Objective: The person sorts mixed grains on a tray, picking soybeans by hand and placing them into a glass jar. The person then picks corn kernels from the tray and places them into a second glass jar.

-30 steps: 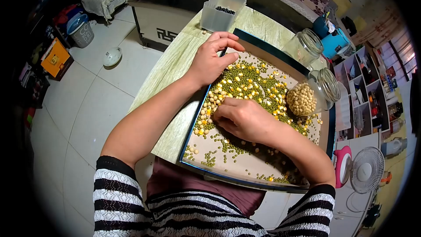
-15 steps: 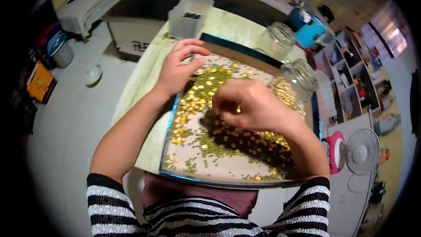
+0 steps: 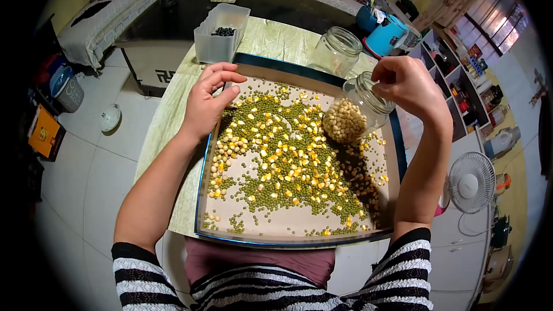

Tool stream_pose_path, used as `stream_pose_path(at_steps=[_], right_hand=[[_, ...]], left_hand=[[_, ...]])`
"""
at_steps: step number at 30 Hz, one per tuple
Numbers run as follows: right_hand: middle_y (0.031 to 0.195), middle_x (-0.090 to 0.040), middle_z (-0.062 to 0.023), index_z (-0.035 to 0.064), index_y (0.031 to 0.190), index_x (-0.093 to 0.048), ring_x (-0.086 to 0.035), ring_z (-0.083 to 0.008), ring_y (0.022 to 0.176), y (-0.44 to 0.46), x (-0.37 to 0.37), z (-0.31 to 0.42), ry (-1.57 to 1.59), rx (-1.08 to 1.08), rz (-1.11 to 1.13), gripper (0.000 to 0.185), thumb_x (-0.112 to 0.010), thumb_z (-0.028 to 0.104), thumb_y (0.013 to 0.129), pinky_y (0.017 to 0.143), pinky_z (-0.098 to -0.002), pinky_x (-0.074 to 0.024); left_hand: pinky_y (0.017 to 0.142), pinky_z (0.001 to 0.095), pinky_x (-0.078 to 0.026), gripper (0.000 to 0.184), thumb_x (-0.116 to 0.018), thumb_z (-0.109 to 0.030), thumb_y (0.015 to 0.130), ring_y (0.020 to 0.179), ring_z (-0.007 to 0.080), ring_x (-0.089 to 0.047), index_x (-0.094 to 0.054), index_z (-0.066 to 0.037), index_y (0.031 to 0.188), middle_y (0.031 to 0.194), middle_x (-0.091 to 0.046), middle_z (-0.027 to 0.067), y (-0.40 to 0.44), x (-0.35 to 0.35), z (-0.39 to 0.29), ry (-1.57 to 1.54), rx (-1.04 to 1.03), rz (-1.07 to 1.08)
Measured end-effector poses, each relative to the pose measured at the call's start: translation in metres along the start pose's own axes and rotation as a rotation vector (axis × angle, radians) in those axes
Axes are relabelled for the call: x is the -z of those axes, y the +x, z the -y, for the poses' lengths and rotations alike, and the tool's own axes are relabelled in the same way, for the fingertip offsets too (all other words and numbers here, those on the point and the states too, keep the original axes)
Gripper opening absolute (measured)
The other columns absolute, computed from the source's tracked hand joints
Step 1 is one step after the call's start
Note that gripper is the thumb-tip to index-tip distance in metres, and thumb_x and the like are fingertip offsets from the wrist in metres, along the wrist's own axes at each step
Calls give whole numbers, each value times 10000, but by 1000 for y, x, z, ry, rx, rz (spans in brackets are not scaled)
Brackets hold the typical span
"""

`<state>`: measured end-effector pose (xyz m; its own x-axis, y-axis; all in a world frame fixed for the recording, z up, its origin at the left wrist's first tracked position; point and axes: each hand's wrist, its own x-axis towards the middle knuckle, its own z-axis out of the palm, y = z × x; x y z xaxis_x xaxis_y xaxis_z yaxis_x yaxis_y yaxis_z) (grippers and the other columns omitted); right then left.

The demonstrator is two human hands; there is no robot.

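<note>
A shallow box (image 3: 279, 231) with dark blue edges holds mixed green mung beans (image 3: 271, 198), yellow corn kernels (image 3: 299, 161) and round pale soybeans (image 3: 220, 168). The soybeans lie mostly along its left side. My left hand (image 3: 210, 99) rests at the box's upper left edge, thumb and fingers apart. At the box's right side a glass jar (image 3: 374, 112) leans, partly filled with soybeans (image 3: 344, 121). My right hand (image 3: 412, 83) is at the jar's mouth, its fingers pinched together. What the pinch holds, if anything, is hidden.
Behind the box stands a second glass jar (image 3: 337, 52). A translucent plastic container (image 3: 212, 52) with black beans is at the back left of the cloth-covered table (image 3: 167, 138). A blue kettle (image 3: 386, 35) is beyond the jars, and a white fan (image 3: 471, 183) at right.
My right hand has moved from above the middle of the box to the jar's mouth at the upper right. My left hand stays at the box's left edge. The view has shifted slightly.
</note>
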<state>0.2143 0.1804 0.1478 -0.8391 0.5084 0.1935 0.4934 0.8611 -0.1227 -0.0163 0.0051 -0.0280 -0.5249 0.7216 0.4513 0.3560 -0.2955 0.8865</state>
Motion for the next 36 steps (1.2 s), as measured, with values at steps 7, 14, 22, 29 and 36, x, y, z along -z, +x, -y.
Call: stream_pose_path(at_steps=[7,14,22,29,36], right_hand=[[725,-610,-95,8,848,-618,-604,-121,631,10,-52,43,517,405,-240,114,-623,-4,735,593,-237,-490],[876,-582,-109,16,934,-601,-591,-277,796,3,-146,83,487,739,4,231,-645,38,708,695,-356,-497],[780,-557,-115,19,859,-615,-578,-286,731,0,-165,96,481,779,61,144,-629,64,723,646,-372,-491],[761,-557,-100,33,815,-602,-585,-278,712,-2,-160,92,374,725,152,107,-640,62,719,628,-365,-489],[754,-560,-100,36,804,-595,-585,-281,692,-4,-153,91,342,690,218,103,-627,36,706,618,-361,-490]], left_hand=[[893,279,-379,158,-590,-86,796,1056,145,-466,-634,-42,942,1149,-464,68,0,0,5,63,-90,-19],[927,299,-375,180,-580,-69,784,1084,152,-462,-641,-51,952,1141,-467,67,0,-1,0,66,-68,-19],[891,295,-408,164,-612,-96,741,1027,182,-525,-663,-71,895,1091,-530,72,-1,-4,1,70,-90,-93],[925,295,-376,187,-576,-71,777,1092,153,-461,-646,-55,950,1140,-478,65,0,-2,-1,100,-78,-28],[934,299,-373,185,-582,-75,778,1100,157,-459,-644,-49,950,1143,-476,69,0,-2,0,86,-71,-22]])
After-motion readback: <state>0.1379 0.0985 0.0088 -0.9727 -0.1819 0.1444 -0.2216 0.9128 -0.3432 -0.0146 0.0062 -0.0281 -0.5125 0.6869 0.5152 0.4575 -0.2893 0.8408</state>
